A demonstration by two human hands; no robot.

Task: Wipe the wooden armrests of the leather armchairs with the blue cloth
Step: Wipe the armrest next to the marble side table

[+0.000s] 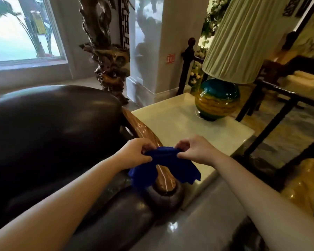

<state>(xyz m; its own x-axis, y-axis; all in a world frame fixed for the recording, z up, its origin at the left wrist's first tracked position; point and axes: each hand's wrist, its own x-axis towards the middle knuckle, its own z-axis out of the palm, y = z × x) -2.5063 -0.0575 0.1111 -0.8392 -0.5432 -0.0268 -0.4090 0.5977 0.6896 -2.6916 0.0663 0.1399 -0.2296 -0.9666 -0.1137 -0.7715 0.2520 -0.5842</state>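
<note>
Hands are pinching the blue cloth (163, 161) between them, left hand (134, 153) and right hand (196, 151) each gripping its top edge with curled fingers; it is draping over the armchair's wooden armrest (145, 131) beside the white desk (179, 124).

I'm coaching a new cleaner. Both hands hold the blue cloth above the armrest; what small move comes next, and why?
Probably lower the cloth onto the armrest and drape it over. The left hand and right hand pinch its top edge, its sides hang down either side of the wood, and the glossy stretch beyond the hands shows bare.
</note>
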